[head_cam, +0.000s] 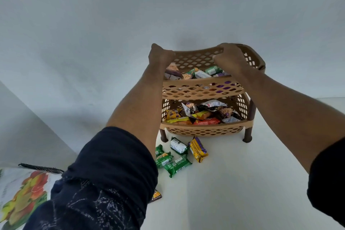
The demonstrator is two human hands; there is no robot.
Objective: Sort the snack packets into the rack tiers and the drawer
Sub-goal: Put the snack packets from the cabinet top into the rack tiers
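On rack (203,89), left hand (158,56), right hand (227,58) gripping

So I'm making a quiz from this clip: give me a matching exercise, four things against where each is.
Things:
1. yellow-and-purple packet
2. red packet
3. left hand
4. fruit-print cloth

Places:
A. lower rack tier, at the front
B. on the white surface in front of the rack
C. bottom-left corner of the view
D. on the top tier's rim

Pairs: 1-B, 2-A, 3-D, 4-C
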